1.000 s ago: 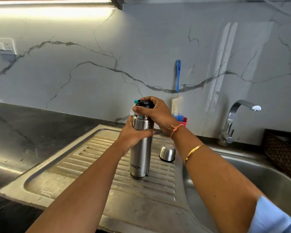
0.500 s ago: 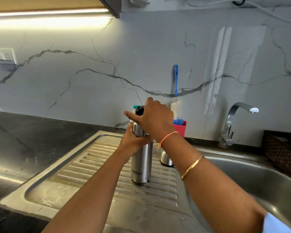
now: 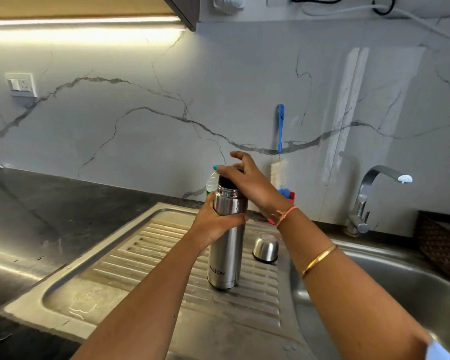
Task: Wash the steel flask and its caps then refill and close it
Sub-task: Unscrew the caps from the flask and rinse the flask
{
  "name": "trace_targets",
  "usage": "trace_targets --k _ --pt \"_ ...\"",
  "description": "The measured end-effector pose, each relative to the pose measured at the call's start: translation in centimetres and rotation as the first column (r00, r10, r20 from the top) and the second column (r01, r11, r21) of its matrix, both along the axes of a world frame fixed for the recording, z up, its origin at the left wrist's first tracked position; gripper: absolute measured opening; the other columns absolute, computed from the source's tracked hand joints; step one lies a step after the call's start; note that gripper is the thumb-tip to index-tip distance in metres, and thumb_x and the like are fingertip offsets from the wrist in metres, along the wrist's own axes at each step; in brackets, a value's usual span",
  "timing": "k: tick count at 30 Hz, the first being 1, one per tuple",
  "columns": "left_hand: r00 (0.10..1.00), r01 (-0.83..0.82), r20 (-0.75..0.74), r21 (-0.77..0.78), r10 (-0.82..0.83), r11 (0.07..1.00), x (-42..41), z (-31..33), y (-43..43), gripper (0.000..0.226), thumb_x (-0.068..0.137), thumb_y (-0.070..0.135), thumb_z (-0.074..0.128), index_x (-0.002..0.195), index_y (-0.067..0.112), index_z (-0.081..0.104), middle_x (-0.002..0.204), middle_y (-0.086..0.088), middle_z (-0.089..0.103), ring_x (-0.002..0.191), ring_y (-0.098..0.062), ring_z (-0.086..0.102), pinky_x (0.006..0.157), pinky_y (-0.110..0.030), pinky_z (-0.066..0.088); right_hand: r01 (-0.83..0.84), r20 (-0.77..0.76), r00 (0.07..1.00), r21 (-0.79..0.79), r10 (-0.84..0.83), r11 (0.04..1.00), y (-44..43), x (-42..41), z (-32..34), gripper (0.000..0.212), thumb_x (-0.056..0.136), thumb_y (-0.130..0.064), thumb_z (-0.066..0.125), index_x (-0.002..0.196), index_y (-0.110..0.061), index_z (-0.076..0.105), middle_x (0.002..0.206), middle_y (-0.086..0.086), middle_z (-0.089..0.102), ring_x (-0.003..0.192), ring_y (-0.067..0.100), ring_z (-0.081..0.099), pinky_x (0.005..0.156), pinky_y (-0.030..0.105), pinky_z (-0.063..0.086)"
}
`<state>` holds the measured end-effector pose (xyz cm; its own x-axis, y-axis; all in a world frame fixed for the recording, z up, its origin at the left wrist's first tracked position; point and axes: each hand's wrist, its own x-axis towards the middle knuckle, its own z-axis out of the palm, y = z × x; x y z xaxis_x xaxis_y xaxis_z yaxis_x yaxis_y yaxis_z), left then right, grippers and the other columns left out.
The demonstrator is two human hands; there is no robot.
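The steel flask (image 3: 225,255), marked MILTON, stands upright on the ribbed drainboard (image 3: 140,255). My left hand (image 3: 216,224) grips its upper body just below the neck. My right hand (image 3: 252,183) sits over the black inner cap (image 3: 225,181) on the flask's mouth, thumb and fingers curled round it and the index finger lifted. The steel outer cap (image 3: 265,248) rests mouth-down on the drainboard just right of the flask, apart from both hands.
The sink basin (image 3: 400,294) lies to the right with the tap (image 3: 369,193) behind it. A blue-handled bottle brush (image 3: 280,131) stands in a red holder (image 3: 291,196) by the wall. A plastic bottle (image 3: 212,181) stands behind the flask. A dark woven basket (image 3: 442,245) is far right.
My right hand has turned round the black cap and its index finger has lifted. My left hand keeps its grip and the flask stays in place.
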<state>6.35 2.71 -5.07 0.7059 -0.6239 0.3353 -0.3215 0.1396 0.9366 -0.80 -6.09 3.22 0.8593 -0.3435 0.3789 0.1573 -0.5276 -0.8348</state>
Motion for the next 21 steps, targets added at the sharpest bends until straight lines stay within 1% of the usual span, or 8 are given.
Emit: trace_targets --k 2,4,8,10,12,16,18,21 --pt "1.000 0.017 -0.003 -0.013 -0.017 1.000 0.0 0.0 0.0 0.068 0.054 0.031 0.083 0.114 0.029 0.051 0.102 0.003 0.069 0.096 -0.012 0.066 0.087 -0.033 0.052 0.310 0.034 0.950 -0.246 -0.312 0.918 1.0 0.2 -0.5 0.082 0.077 -0.057 0.068 0.138 -0.019 0.030 0.136 0.010 0.038 0.121 0.026 0.044 0.099 0.040 0.044" --pt "1.000 0.027 -0.014 -0.020 -0.027 0.999 -0.1 0.1 0.0 0.070 0.054 0.029 0.084 0.115 0.029 0.050 0.102 0.003 0.069 0.097 -0.012 0.066 0.087 -0.032 0.052 0.439 0.167 0.898 -0.285 -0.407 0.852 1.5 0.1 -1.0 0.085 0.071 -0.057 0.074 0.133 -0.017 0.032 0.131 0.011 0.046 0.118 0.027 0.049 0.096 0.043 0.048" --pt "1.000 0.010 -0.006 0.000 -0.010 1.000 0.1 0.0 0.1 0.068 0.053 0.034 0.085 0.112 0.031 0.052 0.102 0.004 0.068 0.097 -0.013 0.065 0.091 -0.036 0.051 0.249 0.177 0.959 -0.161 -0.220 0.955 0.2 -0.9 -0.9 0.076 0.072 -0.034 0.081 0.129 -0.022 0.032 0.107 0.004 0.061 0.100 0.020 0.060 0.089 0.034 0.053" --pt "1.000 -0.003 -0.008 0.020 0.003 1.000 0.0 0.0 0.1 0.067 0.051 0.038 0.083 0.110 0.033 0.052 0.103 0.005 0.066 0.098 -0.012 0.063 0.091 -0.035 0.050 -0.016 0.125 0.992 0.091 0.004 0.996 -1.5 -1.7 -0.9 0.072 0.078 -0.016 0.077 0.133 -0.028 0.031 0.115 0.009 0.063 0.108 0.025 0.061 0.098 0.043 0.049" --pt "1.000 -0.004 -0.008 0.028 0.004 1.000 -0.1 0.0 0.1 0.065 0.052 0.038 0.082 0.109 0.034 0.051 0.103 0.005 0.065 0.099 -0.011 0.061 0.090 -0.034 0.049 -0.179 0.148 0.979 0.306 0.140 0.935 -2.4 -1.9 -1.2 0.066 0.085 -0.011 0.067 0.136 -0.032 0.030 0.124 0.012 0.060 0.118 0.028 0.056 0.104 0.050 0.042" --pt "1.000 0.015 -0.007 -0.001 -0.015 1.000 -0.2 0.1 0.2 0.060 0.061 0.027 0.085 0.110 0.031 0.051 0.102 0.002 0.067 0.097 -0.014 0.065 0.085 -0.030 0.050 0.128 0.105 0.985 0.066 -0.135 0.990 -0.1 -0.8 -1.6 0.077 0.081 -0.041 0.071 0.141 -0.024 0.027 0.128 0.005 0.046 0.118 0.021 0.049 0.100 0.038 0.046" --pt "0.999 0.047 -0.022 -0.032 -0.048 0.998 -0.3 0.2 0.3 0.055 0.067 0.017 0.084 0.109 0.032 0.051 0.100 0.002 0.070 0.095 -0.013 0.067 0.081 -0.026 0.051 0.300 0.198 0.938 -0.060 -0.283 0.952 1.0 -0.4 -1.9 0.082 0.072 -0.043 0.079 0.135 -0.020 0.031 0.118 0.004 0.049 0.106 0.018 0.052 0.091 0.033 0.050" --pt "0.999 0.036 -0.011 -0.023 -0.036 0.999 -0.3 0.2 0.2 0.065 0.057 0.031 0.085 0.112 0.032 0.052 0.101 0.002 0.070 0.097 -0.014 0.066 0.087 -0.033 0.052 0.233 0.249 0.943 -0.018 -0.222 0.972 0.4 -0.8 -2.1 0.078 0.072 -0.033 0.081 0.133 -0.024 0.033 0.099 -0.004 0.055 0.095 0.012 0.057 0.086 0.029 0.052"
